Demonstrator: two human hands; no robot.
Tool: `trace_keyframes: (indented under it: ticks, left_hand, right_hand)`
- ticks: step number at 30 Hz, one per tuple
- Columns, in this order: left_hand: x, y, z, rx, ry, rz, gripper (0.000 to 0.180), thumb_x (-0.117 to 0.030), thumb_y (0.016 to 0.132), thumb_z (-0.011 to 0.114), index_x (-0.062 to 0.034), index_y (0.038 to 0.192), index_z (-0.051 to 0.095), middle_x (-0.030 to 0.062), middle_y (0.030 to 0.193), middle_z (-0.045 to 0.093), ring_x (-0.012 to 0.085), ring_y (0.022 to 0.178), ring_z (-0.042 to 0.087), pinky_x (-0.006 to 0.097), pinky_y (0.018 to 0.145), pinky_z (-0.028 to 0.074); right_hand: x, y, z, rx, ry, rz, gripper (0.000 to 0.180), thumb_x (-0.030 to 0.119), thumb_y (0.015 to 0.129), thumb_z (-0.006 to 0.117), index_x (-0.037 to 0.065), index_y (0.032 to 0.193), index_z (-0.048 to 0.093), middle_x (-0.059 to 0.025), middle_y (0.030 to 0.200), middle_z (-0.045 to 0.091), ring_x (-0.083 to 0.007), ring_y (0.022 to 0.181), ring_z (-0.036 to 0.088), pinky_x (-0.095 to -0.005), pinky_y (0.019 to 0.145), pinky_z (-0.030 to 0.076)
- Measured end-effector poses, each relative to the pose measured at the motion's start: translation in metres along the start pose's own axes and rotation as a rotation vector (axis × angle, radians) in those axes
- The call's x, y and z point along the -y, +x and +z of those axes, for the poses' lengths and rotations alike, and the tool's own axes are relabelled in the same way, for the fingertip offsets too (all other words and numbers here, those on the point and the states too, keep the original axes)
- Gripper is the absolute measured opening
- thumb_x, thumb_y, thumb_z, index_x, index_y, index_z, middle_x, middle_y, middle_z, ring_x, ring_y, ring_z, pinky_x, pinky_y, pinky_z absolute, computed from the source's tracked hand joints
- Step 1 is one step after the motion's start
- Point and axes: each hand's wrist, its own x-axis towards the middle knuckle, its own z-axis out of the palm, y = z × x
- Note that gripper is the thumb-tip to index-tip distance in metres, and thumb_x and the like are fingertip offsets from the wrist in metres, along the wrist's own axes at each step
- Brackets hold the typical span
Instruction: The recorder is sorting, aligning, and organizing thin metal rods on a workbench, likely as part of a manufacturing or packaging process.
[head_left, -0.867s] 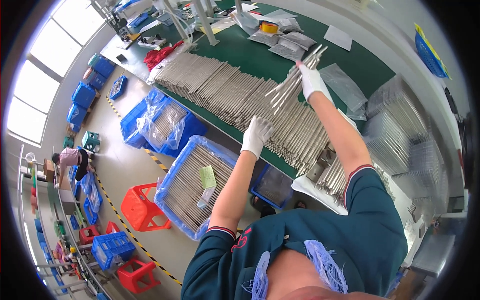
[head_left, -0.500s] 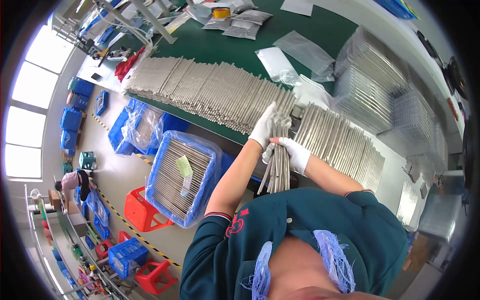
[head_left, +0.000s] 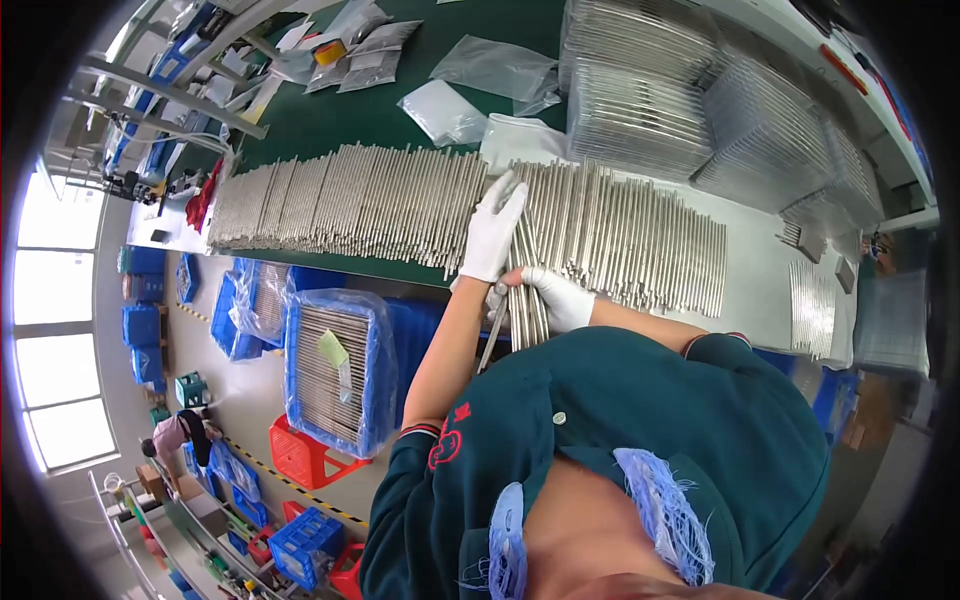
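Observation:
Between my hands a bundle of thin silvery metal rods [head_left: 527, 318] stands at a slant, its near ends reaching toward my shirt. My left hand [head_left: 492, 235], in a white glove, closes along the left side and far end of the bundle. Lower down, my right hand [head_left: 558, 298] is wrapped round the same rods; its glove leaves the thumb tip bare. On the left of the green table [head_left: 300, 125] lies a long pile of similar rods [head_left: 350, 205]. Another pile of rods [head_left: 640, 240] is spread to the right of my hands.
Stacked clear plastic trays [head_left: 640, 115] stand at the far right. Plastic bags [head_left: 500, 70] and a white cloth [head_left: 522, 140] lie behind the rods. Left of me are a plastic-lined blue crate of rods [head_left: 372, 375] and a red stool [head_left: 297, 452]. A person [head_left: 180, 432] bends far left.
My view has turned toward the right. The rods in my hands have come to the left end of the right pile, with both hands still on them.

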Motion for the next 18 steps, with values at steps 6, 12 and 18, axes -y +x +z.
trace_keyframes:
  ticks: [6, 12, 18]
  left_hand:
    - [0.035, -0.005, 0.016, 0.063, -0.149, -0.341, 0.061, -0.027, 0.095, 0.057, 0.0025, 0.142, 0.033, 0.0158, 0.128, 0.053, 0.0167, 0.118, 0.051, 0.029, 0.099, 0.041]
    - [0.080, 0.006, 0.046, 0.191, 0.803, 0.034, 0.099, -0.034, 0.066, 0.072, 0.0053, 0.143, 0.024, 0.0270, 0.143, 0.033, 0.0385, 0.132, 0.036, 0.040, 0.110, 0.031]
    - [0.118, 0.017, 0.044, 0.148, 1.316, 0.354, 0.079, -0.024, 0.073, 0.064, 0.0047, 0.139, 0.030, 0.0301, 0.140, 0.034, 0.0444, 0.132, 0.031, 0.049, 0.110, 0.026]
  right_hand:
    - [0.068, 0.024, -0.073, -0.316, 0.088, -0.191, 0.012, 0.013, 0.086, 0.058, 0.005, 0.094, 0.061, -0.0071, 0.082, 0.065, -0.0245, 0.076, 0.066, -0.0401, 0.076, 0.056]
    - [0.097, 0.081, -0.125, -0.639, -0.354, -0.175, 0.011, 0.019, 0.085, 0.060, 0.010, 0.089, 0.065, -0.0087, 0.087, 0.068, -0.0228, 0.080, 0.065, -0.0439, 0.070, 0.052]
    - [0.105, 0.049, -0.102, -0.463, -0.079, -0.084, 0.034, 0.020, 0.090, 0.056, 0.002, 0.118, 0.051, -0.0146, 0.124, 0.054, -0.0281, 0.114, 0.054, -0.0474, 0.089, 0.048]
